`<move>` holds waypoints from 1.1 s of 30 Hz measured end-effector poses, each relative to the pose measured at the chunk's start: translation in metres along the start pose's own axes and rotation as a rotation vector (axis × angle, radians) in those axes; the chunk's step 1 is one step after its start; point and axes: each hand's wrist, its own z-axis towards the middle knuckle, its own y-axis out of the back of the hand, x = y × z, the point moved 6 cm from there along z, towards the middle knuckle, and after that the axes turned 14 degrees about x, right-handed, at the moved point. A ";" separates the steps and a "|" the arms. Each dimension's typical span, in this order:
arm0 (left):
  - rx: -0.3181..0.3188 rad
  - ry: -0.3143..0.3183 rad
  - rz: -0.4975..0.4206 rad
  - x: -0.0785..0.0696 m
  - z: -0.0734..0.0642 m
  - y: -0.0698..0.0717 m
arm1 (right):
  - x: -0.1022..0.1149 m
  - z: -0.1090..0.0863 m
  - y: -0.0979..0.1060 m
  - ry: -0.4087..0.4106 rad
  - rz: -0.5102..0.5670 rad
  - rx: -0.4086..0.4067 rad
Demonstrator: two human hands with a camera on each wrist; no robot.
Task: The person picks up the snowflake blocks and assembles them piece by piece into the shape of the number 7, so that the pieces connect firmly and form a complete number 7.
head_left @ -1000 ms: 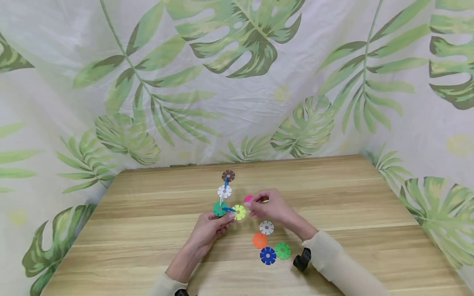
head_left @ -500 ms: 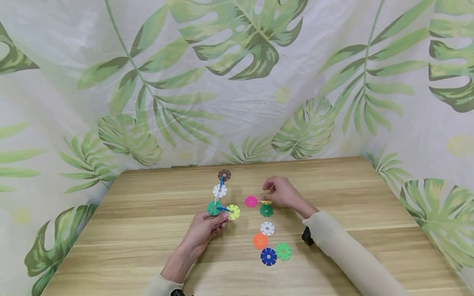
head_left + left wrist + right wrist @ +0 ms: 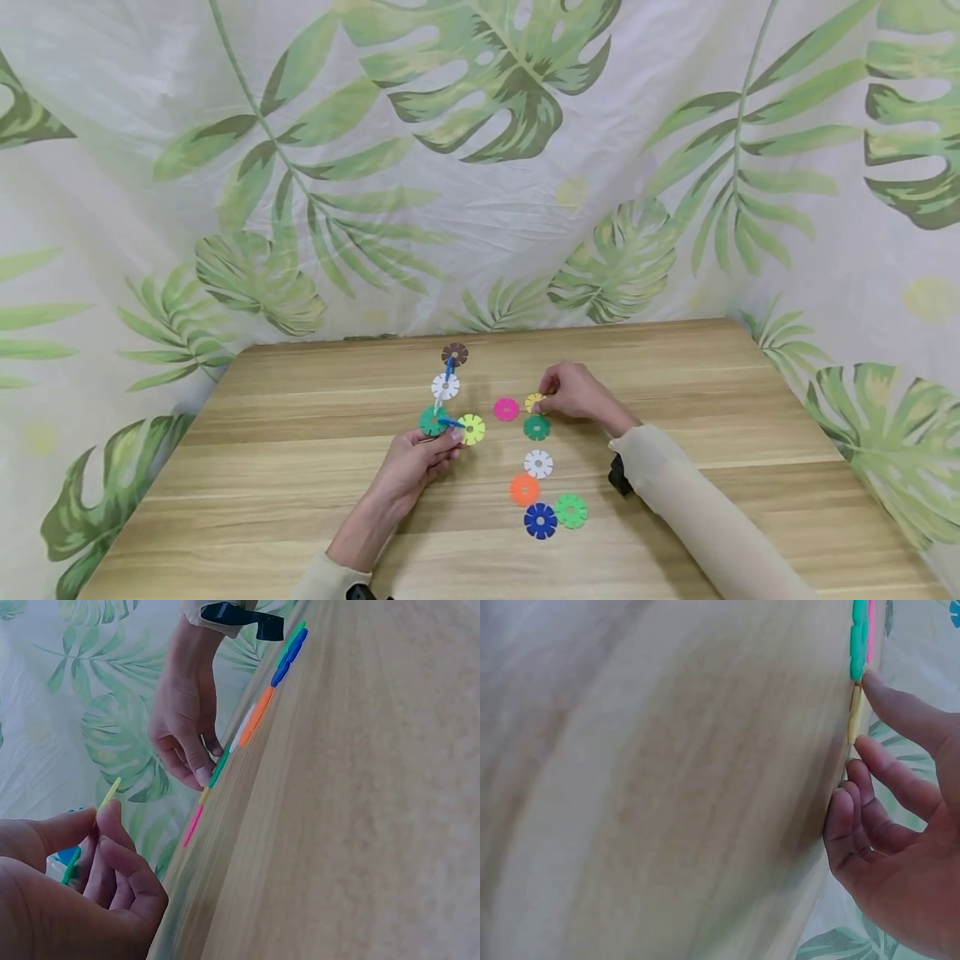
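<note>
My left hand (image 3: 420, 467) pinches the pale-yellow notched building disc (image 3: 472, 429) between thumb and forefinger. That disc ends a linked chain held above the table. A blue disc seen edge-on (image 3: 452, 422) ties it to a green disc (image 3: 432, 421). Farther along the chain come a white disc (image 3: 446, 387) and a brown disc (image 3: 454, 355). At the right, my right hand (image 3: 579, 393) has its thumb and forefinger at opposite edges of a yellow disc (image 3: 855, 716) lying on the table. A loose green disc (image 3: 537, 427) sits just in front of it, and a pink disc (image 3: 506, 408) to its left.
Nearer me on the wooden table (image 3: 675, 500) lie a white disc (image 3: 538, 463), an orange disc (image 3: 524, 490), a dark-blue disc (image 3: 541, 521) and a bright-green disc (image 3: 572, 511). A leaf-patterned cloth (image 3: 480, 208) hangs behind the table.
My right hand has gone right, away from the pink disc beside the chain, to the yellow disc, with the pink disc now lying on the table. The left hand shifted slightly left with the chain.
</note>
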 end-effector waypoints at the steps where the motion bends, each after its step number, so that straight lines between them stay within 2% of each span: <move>1: 0.001 0.001 0.003 0.000 0.001 -0.001 | -0.001 0.001 0.000 -0.008 0.014 0.007; 8: -0.007 0.007 0.012 0.001 0.004 0.000 | -0.005 0.007 0.000 -0.044 0.078 0.038; 17: -0.009 0.008 0.002 0.000 0.004 0.001 | -0.002 0.007 0.001 -0.051 0.071 0.045; 20: -0.005 0.006 0.000 -0.001 0.003 0.001 | 0.002 0.003 0.003 -0.037 0.083 0.022; 27: 0.026 0.012 0.004 -0.003 0.002 0.001 | 0.010 -0.008 0.003 0.031 0.227 -0.021; 33: 0.043 0.024 0.061 -0.002 0.002 0.000 | 0.024 -0.031 0.001 0.093 0.180 -0.144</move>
